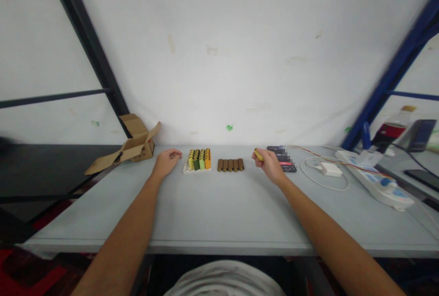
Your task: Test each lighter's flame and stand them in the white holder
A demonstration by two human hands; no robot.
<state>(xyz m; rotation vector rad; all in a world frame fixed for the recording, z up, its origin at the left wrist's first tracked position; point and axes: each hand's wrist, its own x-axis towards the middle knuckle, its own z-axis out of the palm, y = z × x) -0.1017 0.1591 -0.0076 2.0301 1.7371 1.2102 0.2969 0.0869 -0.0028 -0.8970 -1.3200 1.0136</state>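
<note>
My right hand (269,164) is closed around a small yellow piece (259,154), held just above the table near a phone; its kind does not show clearly. My left hand (166,164) rests on the table with its fingers curled in, and nothing shows in them. Just right of it is a white tray (187,168) with holes. Rows of small upright pieces (201,162) with dark tops stand in it, coloured yellow, dark green, light green and orange. Between the tray and my right hand, several brown flat pieces (230,164) lie side by side in a row.
An opened cardboard box (141,146) stands at the left. Past my right hand lie the phone (281,158), a white charger (331,169) with its cable and a white power strip (377,181). A drink bottle (394,126) stands far right. The grey table (226,213) meets a white wall.
</note>
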